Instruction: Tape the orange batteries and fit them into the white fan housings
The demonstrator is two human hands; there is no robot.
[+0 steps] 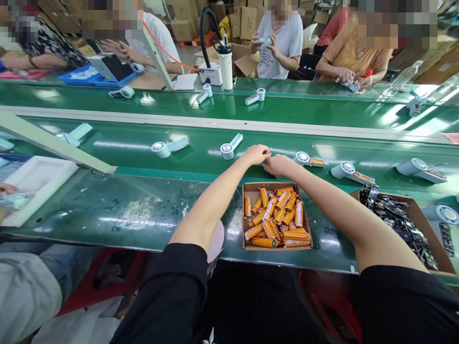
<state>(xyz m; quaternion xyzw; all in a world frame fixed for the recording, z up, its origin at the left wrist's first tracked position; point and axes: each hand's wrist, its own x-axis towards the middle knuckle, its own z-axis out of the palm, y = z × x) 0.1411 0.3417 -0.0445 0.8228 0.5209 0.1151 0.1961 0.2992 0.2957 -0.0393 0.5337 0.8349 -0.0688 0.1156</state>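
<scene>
Both my hands meet at the near edge of the green conveyor belt (pixel 136 157), beyond a cardboard box (pixel 278 248) of orange wrapped battery cells (pixel 281 210). My left hand (pixel 256 155) has its fingers curled at a small part, mostly hidden. My right hand (pixel 281 165) is closed round the pale handle of a device, of which only a bit shows between the hands. A pale blue fan unit (pixel 227 151) lies just left of my hands. To the right, another fan unit (pixel 302 158) has an orange cell in its open handle.
More fan units (pixel 347 169) lie along the belt. A box of dark circuit parts (pixel 409 224) stands at the right. A white foam tray (pixel 39 186) and a slanted metal post (pixel 53 143) are at the left. Several people work across the belts, near a white tumbler (pixel 225 67).
</scene>
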